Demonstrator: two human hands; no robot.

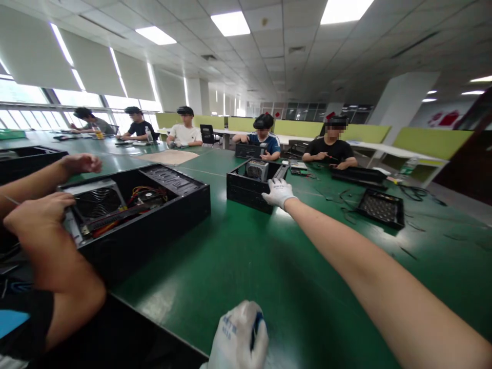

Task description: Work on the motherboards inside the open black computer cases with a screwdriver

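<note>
My right hand [280, 193], in a white glove, reaches far forward and grips the near right corner of a black computer case [248, 192]. The case stands with its top open, and a silver power supply [257, 170] shows inside. My left hand [239, 335], also in a white glove with blue print, is closed low at the table's near edge. Something dark blue shows between its thumb and fingers, too hidden to name.
The green table [215, 256] carries a larger open computer case [154, 225] at left, where a co-worker's bare hands [40, 212] work. At right lie a black tray-like metal part [381, 209] and loose cables [348, 205]. Several people sit across the table.
</note>
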